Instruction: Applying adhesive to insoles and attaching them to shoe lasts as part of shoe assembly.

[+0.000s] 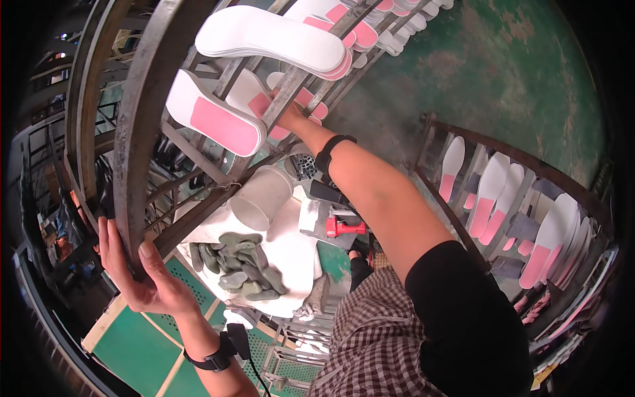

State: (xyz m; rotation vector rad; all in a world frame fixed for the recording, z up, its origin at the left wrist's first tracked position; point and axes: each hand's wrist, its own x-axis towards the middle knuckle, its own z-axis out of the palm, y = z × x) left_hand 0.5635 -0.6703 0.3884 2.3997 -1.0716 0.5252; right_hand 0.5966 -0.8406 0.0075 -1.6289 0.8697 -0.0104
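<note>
My left hand (155,288) is wrapped round the lower end of a grey metal post (135,132), thumb on one side and fingers on the other. The post belongs to a rack holding white insoles with pink patches. My right hand (289,118) reaches between the rack's bars, beside a pink-patched insole (248,89); a bar hides its fingers, so I cannot tell what they hold. Nearer me on the rack lies a stack of insoles (228,126), pink patch up. A larger white stack (271,40) lies on the bars above.
Below the rack, a pale sheet (297,258) bears a pile of dark green insole-shaped pieces (241,264) and a grey-white bucket (262,198). A red tool (344,227) lies close by. Another low rack (516,142) with insoles stands at right on the green floor (529,79).
</note>
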